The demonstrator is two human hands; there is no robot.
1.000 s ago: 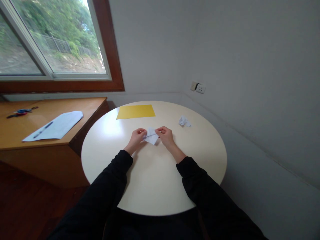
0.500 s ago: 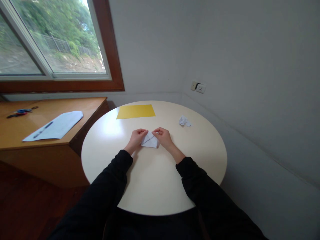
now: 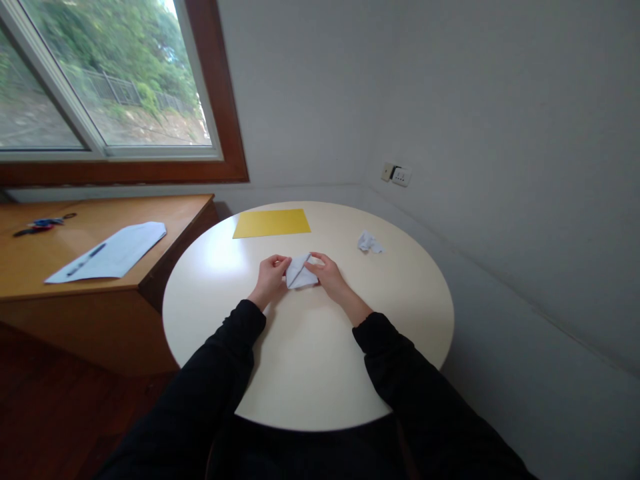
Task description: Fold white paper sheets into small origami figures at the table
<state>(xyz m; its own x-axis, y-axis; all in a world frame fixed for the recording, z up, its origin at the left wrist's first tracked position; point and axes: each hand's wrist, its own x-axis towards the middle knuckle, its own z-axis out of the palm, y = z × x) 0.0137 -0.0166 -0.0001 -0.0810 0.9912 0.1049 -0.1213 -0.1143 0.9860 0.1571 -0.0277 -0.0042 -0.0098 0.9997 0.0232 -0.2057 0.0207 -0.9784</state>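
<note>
Between my two hands is a small folded white paper (image 3: 299, 273), with a diagonal crease or flap edge running across it. My left hand (image 3: 273, 275) pinches its left edge between thumb and fingers. On the other side, my right hand (image 3: 327, 273) grips the right part, the thumb lying on top and the fingers at the far edge and partly hidden. The paper is held over the middle of the round cream table (image 3: 310, 360).
Toward the table's far side lies a yellow sheet (image 3: 273, 223). Crumpled white paper (image 3: 369, 242) sits at the back right. At left, a wooden desk (image 3: 185, 230) bears white sheets (image 3: 123, 250), a pen (image 3: 87, 259) and scissors-like tools (image 3: 43, 226).
The folded paper has turned and its diagonal line now runs more steeply. My left hand has shifted slightly left, and my right thumb and fingers have spread along the paper's right side.
</note>
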